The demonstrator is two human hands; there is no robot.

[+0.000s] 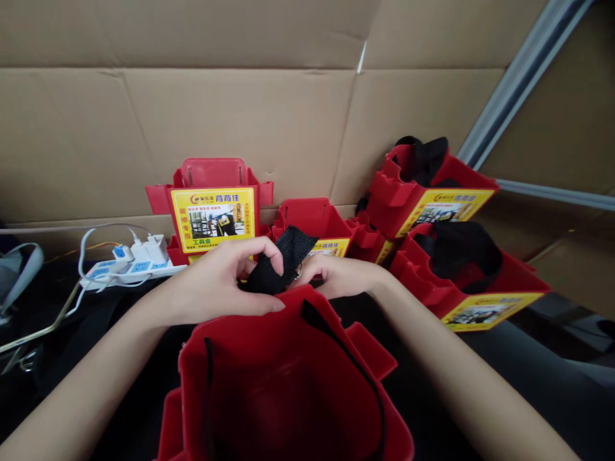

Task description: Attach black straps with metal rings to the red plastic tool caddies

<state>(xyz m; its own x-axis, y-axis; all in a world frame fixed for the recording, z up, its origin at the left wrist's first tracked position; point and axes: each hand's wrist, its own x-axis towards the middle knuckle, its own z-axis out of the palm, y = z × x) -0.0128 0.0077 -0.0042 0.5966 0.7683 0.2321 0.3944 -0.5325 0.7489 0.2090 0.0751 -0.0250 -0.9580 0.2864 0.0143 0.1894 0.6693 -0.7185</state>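
A red plastic tool box (283,384) stands close in front of me, its open top facing up. Black strap runs through slots in its wall and down inside. At its far rim, my left hand (225,282) is closed around a bunched black webbing strap (283,259), the thumb lying along the rim. My right hand (331,274) is behind the same rim, beside the strap and a small metal piece. Its fingertips are mostly hidden by the strap and the box, so what they grip does not show clearly.
Behind stand more red boxes with yellow labels (214,221), some stacked; those at right (473,275) hold black straps. A white power strip (129,272) with plugs and cables lies at left. Cardboard (230,115) lines the back, with a metal frame bar (523,83) at right.
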